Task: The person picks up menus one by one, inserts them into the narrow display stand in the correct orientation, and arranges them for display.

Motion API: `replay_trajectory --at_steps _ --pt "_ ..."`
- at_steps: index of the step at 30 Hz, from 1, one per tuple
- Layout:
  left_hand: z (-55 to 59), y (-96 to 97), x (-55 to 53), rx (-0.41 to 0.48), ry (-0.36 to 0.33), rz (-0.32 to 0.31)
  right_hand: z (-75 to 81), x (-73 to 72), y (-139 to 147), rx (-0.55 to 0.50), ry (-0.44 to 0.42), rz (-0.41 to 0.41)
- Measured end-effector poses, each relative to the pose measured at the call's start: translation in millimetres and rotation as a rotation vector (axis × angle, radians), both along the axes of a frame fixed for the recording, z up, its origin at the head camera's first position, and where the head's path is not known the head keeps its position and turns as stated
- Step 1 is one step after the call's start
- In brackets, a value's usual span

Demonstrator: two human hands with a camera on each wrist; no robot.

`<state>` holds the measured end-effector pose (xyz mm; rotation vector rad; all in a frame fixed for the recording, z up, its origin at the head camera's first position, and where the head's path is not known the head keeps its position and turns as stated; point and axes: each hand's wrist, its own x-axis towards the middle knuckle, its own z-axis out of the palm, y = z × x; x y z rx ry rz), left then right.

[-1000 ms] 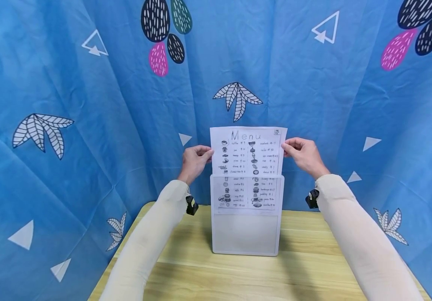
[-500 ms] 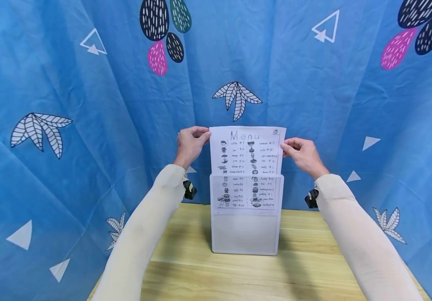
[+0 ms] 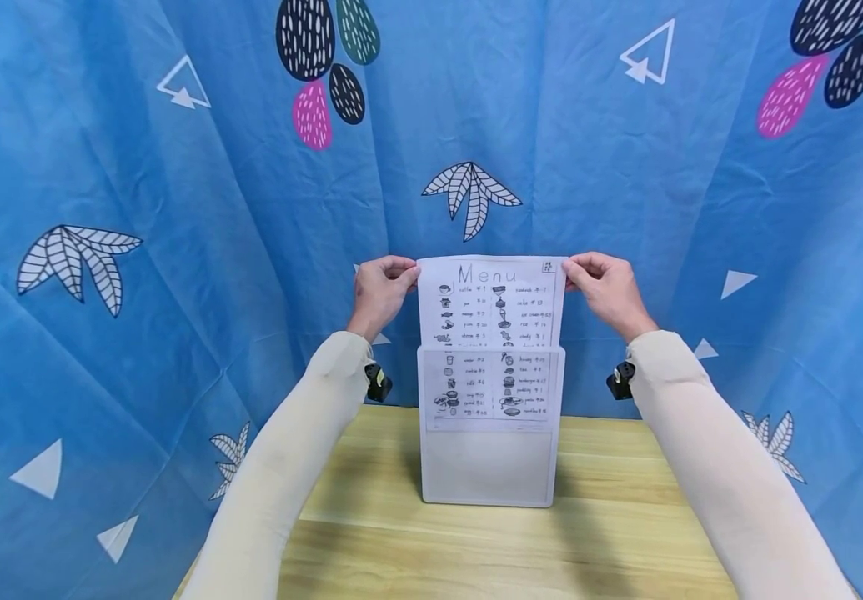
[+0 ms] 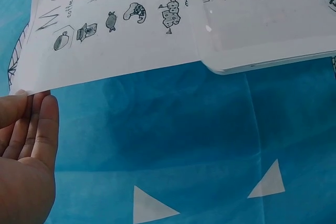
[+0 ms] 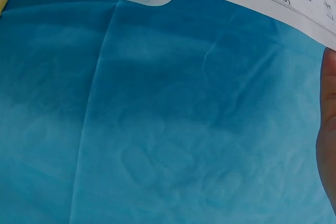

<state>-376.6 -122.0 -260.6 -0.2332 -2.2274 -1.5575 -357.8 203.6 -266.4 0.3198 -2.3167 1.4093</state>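
A printed menu sheet (image 3: pixel 487 304) stands partly inside a clear, white-edged display holder (image 3: pixel 489 471) that is upright on the table. The sheet's upper part sticks out above the holder's top edge, and its lower print shows through the front. My left hand (image 3: pixel 382 293) pinches the sheet's top left corner between thumb and fingers, also seen in the left wrist view, where the hand (image 4: pixel 29 150) meets the paper. At the top right corner, my right hand (image 3: pixel 611 293) pinches the sheet. Only a sliver of the right hand (image 5: pixel 328 114) shows in the right wrist view.
The holder stands on a light wood-grain table (image 3: pixel 371 542). A blue patterned curtain (image 3: pixel 596 167) hangs close behind and at both sides. Black wrist cameras sit at both cuffs, one of them a camera (image 3: pixel 378 382) at the left cuff.
My left hand has moved up the sheet's left edge to its top corner. My right hand has since risen to the top right corner. The sheet sits slightly lower in the holder.
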Motion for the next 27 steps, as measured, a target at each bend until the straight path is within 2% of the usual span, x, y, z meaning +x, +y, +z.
replay_trajectory --at_steps 13,27 --pt "-2.8 -0.1 1.1 -0.017 -0.002 -0.005 -4.3 0.1 1.1 -0.006 -0.007 -0.005" --pt "-10.1 0.1 1.6 -0.012 -0.005 -0.021 -8.3 1.7 3.0 0.014 -0.051 -0.01"
